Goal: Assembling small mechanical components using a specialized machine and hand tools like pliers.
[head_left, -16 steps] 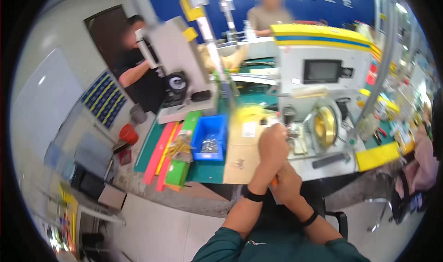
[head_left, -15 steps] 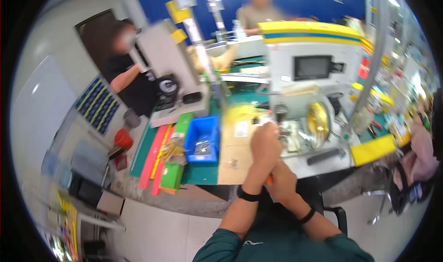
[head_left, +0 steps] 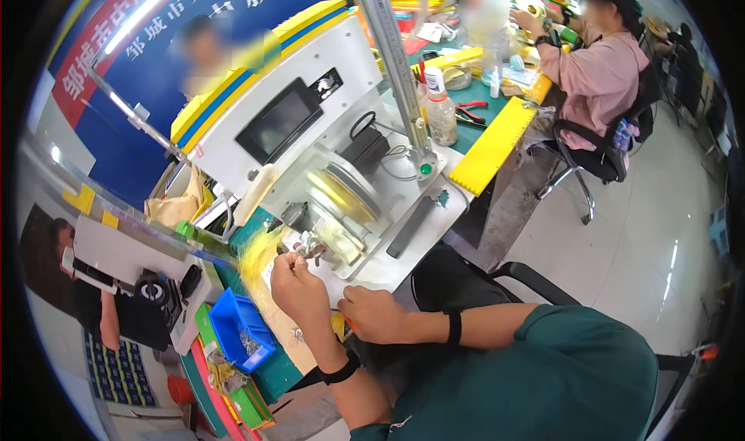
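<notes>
My left hand (head_left: 301, 289) is closed in a pinch at the front of a white machine (head_left: 225, 157), close to small metal parts (head_left: 312, 248); whatever lies between its fingertips is too small to name. Just to its right and nearer to me, my right hand (head_left: 376, 314) is curled into a fist around an orange object (head_left: 351, 324), mostly hidden by the fingers. Yellow fibres (head_left: 260, 256) spread over the bench left of the pinch. A yellow-rimmed wheel (head_left: 341, 194) sits on the machine behind my hands and looks blurred.
A blue bin (head_left: 237, 328) of small metal pieces stands at the left, with green and red strips beside it. To the right are a yellow strip (head_left: 497, 146), red-handled pliers (head_left: 471, 113) and a clear bottle (head_left: 441, 115). A co-worker in pink (head_left: 601, 76) sits farther right.
My view has swung to the right and tilted, so the machine appears farther left. My right hand now shows apart from my left wrist, still closed; the left remains at the machine's front.
</notes>
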Motion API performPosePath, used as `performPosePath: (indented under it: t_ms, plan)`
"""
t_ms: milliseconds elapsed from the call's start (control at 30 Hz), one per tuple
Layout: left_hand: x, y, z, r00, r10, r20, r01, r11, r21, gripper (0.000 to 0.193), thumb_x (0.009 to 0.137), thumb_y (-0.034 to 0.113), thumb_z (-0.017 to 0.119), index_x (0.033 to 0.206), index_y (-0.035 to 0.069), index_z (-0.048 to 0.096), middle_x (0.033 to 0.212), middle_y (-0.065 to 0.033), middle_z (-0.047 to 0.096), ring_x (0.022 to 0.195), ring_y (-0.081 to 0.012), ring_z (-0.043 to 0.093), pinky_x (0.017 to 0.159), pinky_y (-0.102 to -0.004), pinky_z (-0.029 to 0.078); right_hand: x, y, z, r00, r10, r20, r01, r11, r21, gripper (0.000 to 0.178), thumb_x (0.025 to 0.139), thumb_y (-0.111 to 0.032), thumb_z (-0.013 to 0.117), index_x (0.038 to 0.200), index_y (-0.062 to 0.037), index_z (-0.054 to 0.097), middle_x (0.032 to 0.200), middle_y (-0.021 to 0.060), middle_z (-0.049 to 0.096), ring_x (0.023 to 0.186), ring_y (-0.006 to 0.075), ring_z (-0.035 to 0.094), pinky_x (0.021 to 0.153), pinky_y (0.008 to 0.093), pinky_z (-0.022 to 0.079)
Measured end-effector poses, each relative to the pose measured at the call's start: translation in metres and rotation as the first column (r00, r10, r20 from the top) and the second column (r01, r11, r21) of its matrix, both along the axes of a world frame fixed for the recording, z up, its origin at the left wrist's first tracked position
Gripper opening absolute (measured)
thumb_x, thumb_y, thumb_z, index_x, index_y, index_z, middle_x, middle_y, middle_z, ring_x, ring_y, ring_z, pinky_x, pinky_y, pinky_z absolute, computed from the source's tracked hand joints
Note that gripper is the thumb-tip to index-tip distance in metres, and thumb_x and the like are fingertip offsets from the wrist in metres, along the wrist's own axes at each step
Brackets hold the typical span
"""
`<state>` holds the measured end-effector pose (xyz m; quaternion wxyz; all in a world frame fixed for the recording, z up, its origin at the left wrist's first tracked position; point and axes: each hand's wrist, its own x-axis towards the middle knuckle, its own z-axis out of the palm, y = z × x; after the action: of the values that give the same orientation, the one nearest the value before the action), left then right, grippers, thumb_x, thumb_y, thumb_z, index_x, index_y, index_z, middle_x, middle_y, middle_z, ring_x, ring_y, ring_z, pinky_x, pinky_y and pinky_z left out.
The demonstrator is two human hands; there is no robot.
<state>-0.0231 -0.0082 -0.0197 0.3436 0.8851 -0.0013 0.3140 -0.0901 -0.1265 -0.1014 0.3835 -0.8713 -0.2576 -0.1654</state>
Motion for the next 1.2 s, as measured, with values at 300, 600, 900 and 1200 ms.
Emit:
performPosePath:
  t_ms: [300,600,900,1200]
  plan:
    - [0.002,0.004,-0.006,0.998,0.005,0.055,-0.005,1.000,0.010,0.002,0.093,-0.002,0.065,0.093,-0.002,0.063,0.076,-0.0108,0.062,0.066,-0.0190,0.056,0.065,-0.0337,0.047,-0.002,0.002,0.000,1.000,-0.001,-0.010,0.001,1.000,-0.001,0.022,0.079,-0.010,0.073,0.099,-0.0026,0.067,0.098,0.0142,0.062,0.093,0.0327,0.069,0.072,0.0436,0.058]
    - [-0.013,0.015,0.008,0.997,-0.022,0.074,0.014,0.994,0.106,0.012,0.088,0.005,0.073,0.100,0.004,0.072,0.090,-0.0160,0.067,0.083,-0.0353,0.064,0.076,-0.0433,0.051,-0.015,-0.006,0.019,0.996,-0.015,-0.084,0.012,0.999,-0.035,0.018,0.079,-0.011,0.073,0.095,-0.0054,0.066,0.099,0.0134,0.062,0.094,0.0323,0.068,0.071,0.0442,0.058]
    - [-0.049,0.047,0.057,0.891,0.395,0.225,-0.422,0.903,0.082,0.021,0.089,0.010,0.078,0.110,0.006,0.077,0.100,-0.0163,0.064,0.095,-0.0343,0.064,0.081,-0.0425,0.052,-0.030,-0.045,0.061,0.940,0.024,-0.339,0.041,0.982,0.184,0.021,0.092,-0.003,0.066,0.108,-0.0013,0.054,0.096,0.0166,0.067,0.076,0.0379,0.062,0.073,0.0456,0.053]
    - [0.005,0.004,0.057,0.965,-0.261,-0.025,0.261,0.965,0.017,0.014,0.086,0.010,0.078,0.100,0.007,0.079,0.089,-0.0101,0.071,0.083,-0.0237,0.067,0.075,-0.0356,0.051,0.009,-0.057,0.089,0.691,0.558,-0.459,0.137,0.523,0.841,0.032,0.096,0.001,0.045,0.128,-0.0018,0.049,0.095,0.0081,0.068,0.060,0.0028,0.044,0.053,0.0204,0.035]
